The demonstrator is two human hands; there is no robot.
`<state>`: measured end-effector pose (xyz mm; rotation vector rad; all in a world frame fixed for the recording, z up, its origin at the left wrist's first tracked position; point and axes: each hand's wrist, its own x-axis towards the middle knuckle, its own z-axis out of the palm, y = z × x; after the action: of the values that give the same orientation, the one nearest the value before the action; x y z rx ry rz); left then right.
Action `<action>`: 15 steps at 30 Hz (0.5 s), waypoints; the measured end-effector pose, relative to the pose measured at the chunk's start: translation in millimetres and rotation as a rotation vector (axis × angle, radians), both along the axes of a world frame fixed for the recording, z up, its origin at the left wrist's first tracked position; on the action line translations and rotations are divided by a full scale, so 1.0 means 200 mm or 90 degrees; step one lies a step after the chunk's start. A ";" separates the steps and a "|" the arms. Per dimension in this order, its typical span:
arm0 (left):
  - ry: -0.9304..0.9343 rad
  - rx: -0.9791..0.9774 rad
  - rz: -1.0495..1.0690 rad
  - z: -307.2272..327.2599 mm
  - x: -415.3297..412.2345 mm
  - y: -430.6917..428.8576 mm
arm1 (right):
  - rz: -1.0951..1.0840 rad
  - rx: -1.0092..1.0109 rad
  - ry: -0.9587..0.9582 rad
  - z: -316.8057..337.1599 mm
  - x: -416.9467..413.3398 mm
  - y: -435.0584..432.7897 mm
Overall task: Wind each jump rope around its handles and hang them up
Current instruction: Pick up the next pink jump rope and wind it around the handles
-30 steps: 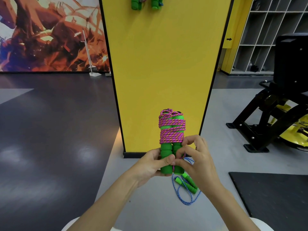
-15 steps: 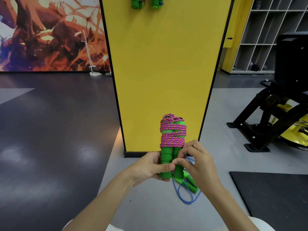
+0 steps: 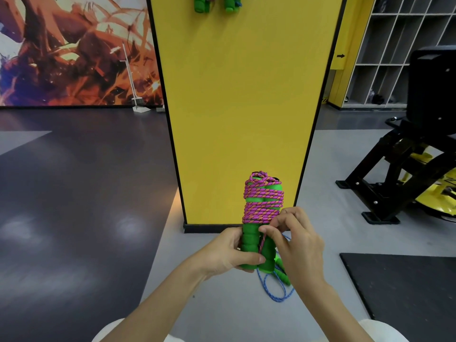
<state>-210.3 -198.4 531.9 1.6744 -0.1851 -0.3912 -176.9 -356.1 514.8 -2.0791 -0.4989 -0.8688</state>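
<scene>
- Gripping the paired green foam handles (image 3: 249,245) low down with the left hand (image 3: 227,253), upright.
- Pinching the loose tail of the pink-and-orange braided rope (image 3: 262,206) with the right hand (image 3: 301,245), just below the coils.
- Lying on the floor beneath: a blue braided rope (image 3: 276,290).
- Standing beyond: a yellow pillar (image 3: 241,107), with hung green handles (image 3: 214,3) at its top.

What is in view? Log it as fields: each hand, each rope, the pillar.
left hand: grips the pair of green foam handles near their lower ends
right hand: pinches a loose strand of the pink-and-orange braided rope
winding: covers the handles' upper half
blue braided rope: loose on the grey floor, unwound
yellow pillar: hung green handles at its top
</scene>
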 end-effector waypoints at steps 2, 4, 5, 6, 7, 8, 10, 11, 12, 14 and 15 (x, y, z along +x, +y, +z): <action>-0.003 -0.015 0.019 -0.01 -0.01 -0.01 | 0.028 0.014 0.006 0.00 0.00 0.00; -0.007 -0.038 0.042 -0.01 -0.01 -0.01 | 0.070 0.038 0.023 0.01 0.00 0.00; -0.008 -0.050 0.052 -0.01 -0.02 -0.02 | 0.086 0.053 0.044 0.01 0.00 -0.01; -0.010 -0.057 0.059 -0.01 -0.02 -0.02 | 0.091 0.069 0.069 0.01 0.00 -0.01; -0.012 -0.061 0.064 -0.01 -0.02 -0.02 | 0.090 0.084 0.095 0.02 0.00 -0.01; -0.014 -0.063 0.067 -0.01 -0.01 -0.03 | 0.090 0.098 0.121 0.02 0.00 -0.01; -0.017 -0.071 0.066 -0.01 -0.01 -0.02 | 0.109 0.134 0.181 0.03 -0.01 -0.02; -0.019 -0.075 0.066 -0.01 -0.01 -0.02 | 0.126 0.156 0.213 0.04 -0.01 -0.02; -0.022 -0.077 0.068 -0.01 -0.01 -0.02 | 0.143 0.173 0.245 0.04 -0.01 -0.01; -0.027 -0.080 0.074 -0.01 -0.01 -0.02 | 0.171 0.187 0.289 0.04 -0.01 -0.01; -0.028 -0.081 0.078 -0.01 -0.01 -0.02 | 0.184 0.187 0.302 0.04 -0.01 -0.01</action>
<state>-211.7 -203.0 530.8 1.5617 -0.1363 -0.2455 -179.1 -358.1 523.7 -1.8016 -0.3726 -0.2463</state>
